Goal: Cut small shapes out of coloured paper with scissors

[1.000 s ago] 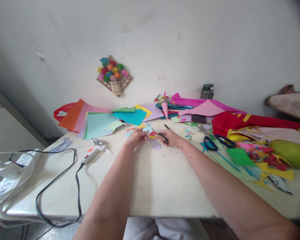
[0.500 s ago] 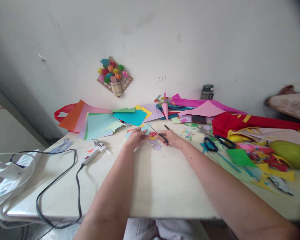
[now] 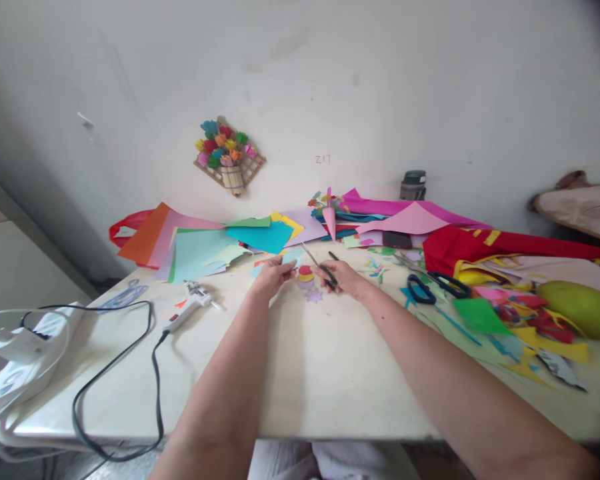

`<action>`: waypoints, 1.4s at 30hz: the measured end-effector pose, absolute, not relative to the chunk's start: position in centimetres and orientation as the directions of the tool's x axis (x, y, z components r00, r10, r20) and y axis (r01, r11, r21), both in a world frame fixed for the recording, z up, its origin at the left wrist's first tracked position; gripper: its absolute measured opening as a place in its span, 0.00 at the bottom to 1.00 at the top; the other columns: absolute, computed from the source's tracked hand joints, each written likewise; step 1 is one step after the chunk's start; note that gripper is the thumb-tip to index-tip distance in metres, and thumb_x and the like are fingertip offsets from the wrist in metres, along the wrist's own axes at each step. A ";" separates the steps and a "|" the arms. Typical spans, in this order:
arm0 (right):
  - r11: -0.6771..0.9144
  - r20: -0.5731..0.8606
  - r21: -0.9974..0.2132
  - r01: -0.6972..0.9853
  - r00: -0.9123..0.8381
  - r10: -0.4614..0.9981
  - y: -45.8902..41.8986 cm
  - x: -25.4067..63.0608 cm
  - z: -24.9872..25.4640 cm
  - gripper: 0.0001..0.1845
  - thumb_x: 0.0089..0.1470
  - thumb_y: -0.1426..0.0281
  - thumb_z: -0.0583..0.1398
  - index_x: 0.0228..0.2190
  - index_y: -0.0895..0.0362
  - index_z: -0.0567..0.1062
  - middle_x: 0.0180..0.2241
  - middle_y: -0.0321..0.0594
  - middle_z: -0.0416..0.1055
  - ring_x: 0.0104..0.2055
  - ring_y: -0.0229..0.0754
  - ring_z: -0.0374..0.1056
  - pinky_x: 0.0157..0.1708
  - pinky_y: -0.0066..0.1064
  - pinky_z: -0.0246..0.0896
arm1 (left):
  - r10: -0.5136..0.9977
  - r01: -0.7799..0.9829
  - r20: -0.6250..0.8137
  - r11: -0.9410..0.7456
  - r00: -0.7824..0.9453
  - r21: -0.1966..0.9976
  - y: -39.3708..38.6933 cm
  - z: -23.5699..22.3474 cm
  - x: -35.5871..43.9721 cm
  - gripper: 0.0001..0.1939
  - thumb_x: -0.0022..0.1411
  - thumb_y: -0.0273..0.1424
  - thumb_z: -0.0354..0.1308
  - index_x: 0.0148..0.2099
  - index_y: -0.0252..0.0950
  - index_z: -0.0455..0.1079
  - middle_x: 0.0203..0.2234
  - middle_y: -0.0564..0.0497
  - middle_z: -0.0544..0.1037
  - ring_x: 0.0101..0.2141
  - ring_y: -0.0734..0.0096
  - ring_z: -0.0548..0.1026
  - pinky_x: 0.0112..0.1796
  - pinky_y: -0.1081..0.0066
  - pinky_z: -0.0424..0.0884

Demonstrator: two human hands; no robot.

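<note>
My left hand (image 3: 276,275) is closed, pinching a piece of light blue paper (image 3: 293,256) over the middle of the table. A short way to the right, my right hand (image 3: 341,276) is wrapped round the black handles of a pair of scissors (image 3: 325,269), with the blades slanting up and left towards the paper. Between the hands lie a red paper circle (image 3: 305,270), a yellow one partly under it, and a purple star-edged paper cutout (image 3: 314,295). Small paper snippets (image 3: 377,269) are scattered right of the scissors.
A glue gun (image 3: 190,309) with a black cord lies at the left, near a white power strip (image 3: 25,353). Coloured sheets (image 3: 200,253) line the back. Larger scissors (image 3: 433,285), paper scraps and a green fruit (image 3: 577,307) are at the right. A pink paper cone (image 3: 330,220) stands against the wall.
The scissors have shifted slightly right, away from the left hand, and their blades point more steeply upward. The light blue paper has turned a little in my left hand.
</note>
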State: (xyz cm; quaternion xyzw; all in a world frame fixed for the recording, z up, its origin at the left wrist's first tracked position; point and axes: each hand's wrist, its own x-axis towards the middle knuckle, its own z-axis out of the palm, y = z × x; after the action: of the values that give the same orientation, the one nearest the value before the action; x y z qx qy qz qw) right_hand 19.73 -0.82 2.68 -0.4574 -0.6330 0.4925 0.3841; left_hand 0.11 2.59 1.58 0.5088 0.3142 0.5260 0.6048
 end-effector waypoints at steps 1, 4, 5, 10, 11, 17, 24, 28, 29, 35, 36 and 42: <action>0.104 0.041 -0.975 0.196 -0.302 0.952 -0.8 19.7 2.6 0.18 0.43 0.57 0.63 0.25 0.59 0.68 0.20 0.34 0.67 0.15 0.29 0.60 0.09 0.19 0.44 | 0.956 -0.320 0.155 -0.070 0.248 0.945 2.6 1.6 0.2 0.14 0.41 0.30 0.68 0.27 0.31 0.66 0.20 0.56 0.70 0.19 0.83 0.68 0.24 0.79 0.66; 0.115 0.049 -0.978 0.177 -0.340 0.939 -0.7 19.7 2.3 0.18 0.44 0.57 0.63 0.25 0.59 0.68 0.20 0.35 0.68 0.16 0.29 0.61 0.10 0.19 0.45 | 0.964 -0.328 0.129 -0.047 0.234 0.944 2.4 1.7 0.3 0.14 0.41 0.30 0.68 0.27 0.31 0.66 0.21 0.55 0.72 0.20 0.80 0.71 0.27 0.77 0.68; 0.118 0.051 -0.978 0.172 -0.349 0.936 -0.7 19.7 2.3 0.17 0.44 0.57 0.63 0.25 0.59 0.68 0.21 0.35 0.69 0.16 0.29 0.62 0.10 0.19 0.45 | 0.966 -0.330 0.118 -0.037 0.231 0.943 2.4 1.8 0.4 0.14 0.41 0.30 0.68 0.28 0.31 0.67 0.22 0.54 0.73 0.22 0.78 0.72 0.29 0.76 0.70; 0.119 0.048 -0.977 0.179 -0.359 0.932 -0.9 19.4 2.4 0.15 0.44 0.59 0.63 0.26 0.59 0.69 0.21 0.36 0.70 0.17 0.30 0.63 0.10 0.19 0.44 | 0.965 -0.302 0.083 -0.004 0.250 0.953 2.1 2.0 0.6 0.12 0.44 0.29 0.67 0.30 0.31 0.68 0.25 0.49 0.76 0.26 0.72 0.76 0.32 0.73 0.71; 0.113 0.043 -0.977 0.180 -0.352 0.935 -0.9 19.3 2.5 0.14 0.44 0.61 0.64 0.26 0.59 0.69 0.20 0.35 0.69 0.17 0.30 0.63 0.10 0.19 0.43 | 0.964 -0.295 0.082 -0.004 0.253 0.955 2.1 2.1 0.7 0.12 0.45 0.29 0.67 0.30 0.31 0.68 0.24 0.49 0.76 0.25 0.72 0.76 0.31 0.73 0.71; 0.123 0.112 -0.991 0.043 -0.210 0.971 -0.2 19.0 2.3 0.20 0.32 0.71 0.69 0.31 0.59 0.70 0.17 0.29 0.66 0.17 0.31 0.62 0.15 0.21 0.53 | 0.948 -0.234 0.120 -0.050 0.295 0.971 2.1 2.0 0.9 0.13 0.42 0.30 0.68 0.28 0.31 0.68 0.18 0.54 0.71 0.19 0.80 0.69 0.24 0.78 0.66; 0.170 0.193 -0.969 -0.180 -0.123 0.973 0.4 19.3 2.4 0.24 0.28 0.75 0.67 0.33 0.57 0.68 0.22 0.31 0.71 0.23 0.35 0.67 0.25 0.27 0.62 | 0.909 -0.061 0.096 -0.078 0.406 0.995 1.7 2.6 1.5 0.11 0.42 0.30 0.66 0.27 0.31 0.69 0.17 0.54 0.69 0.17 0.81 0.64 0.22 0.77 0.60; 0.203 0.224 -0.964 -0.172 -0.108 0.969 0.1 19.1 2.7 0.22 0.30 0.74 0.65 0.33 0.58 0.69 0.20 0.30 0.69 0.21 0.32 0.64 0.23 0.25 0.60 | 0.892 0.022 0.062 -0.080 0.448 0.997 1.3 3.0 2.0 0.10 0.40 0.29 0.66 0.24 0.32 0.69 0.16 0.53 0.70 0.16 0.80 0.64 0.21 0.76 0.59; 0.208 0.226 -0.965 -0.160 -0.105 0.968 0.1 19.0 2.8 0.21 0.31 0.74 0.64 0.33 0.58 0.69 0.20 0.29 0.68 0.21 0.32 0.63 0.22 0.25 0.59 | 0.886 0.044 0.052 -0.081 0.461 0.996 1.3 3.0 2.2 0.09 0.40 0.29 0.67 0.24 0.32 0.69 0.16 0.53 0.70 0.16 0.80 0.64 0.21 0.76 0.58; 0.211 0.217 -0.967 -0.140 -0.028 0.976 0.4 18.8 2.7 0.18 0.32 0.76 0.60 0.31 0.57 0.68 0.17 0.28 0.65 0.19 0.32 0.61 0.21 0.25 0.57 | 0.894 0.065 0.051 -0.089 0.445 0.994 1.5 2.9 2.4 0.11 0.40 0.31 0.67 0.25 0.32 0.69 0.16 0.54 0.70 0.17 0.79 0.65 0.21 0.76 0.59; 0.211 0.214 -0.967 -0.144 -0.006 0.977 0.5 18.8 2.7 0.17 0.32 0.76 0.60 0.31 0.57 0.68 0.17 0.27 0.64 0.19 0.32 0.60 0.21 0.25 0.56 | 0.908 0.048 0.058 -0.086 0.414 0.995 1.5 2.9 2.4 0.11 0.40 0.31 0.67 0.24 0.32 0.68 0.16 0.54 0.70 0.18 0.79 0.66 0.22 0.76 0.60; 0.167 0.161 -0.974 -0.151 0.050 0.986 0.3 18.6 2.9 0.18 0.31 0.75 0.61 0.31 0.58 0.67 0.17 0.28 0.65 0.19 0.31 0.61 0.20 0.24 0.55 | 0.951 -0.126 0.103 -0.068 0.291 0.990 1.7 2.8 2.1 0.15 0.40 0.33 0.68 0.27 0.33 0.67 0.23 0.52 0.74 0.25 0.73 0.73 0.27 0.73 0.69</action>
State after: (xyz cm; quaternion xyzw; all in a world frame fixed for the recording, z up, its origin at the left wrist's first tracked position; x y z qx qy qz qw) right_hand 18.60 0.25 2.88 -0.4261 -0.4900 0.4849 0.5858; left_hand 2.14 1.72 2.79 0.5611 0.3675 0.4683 0.5752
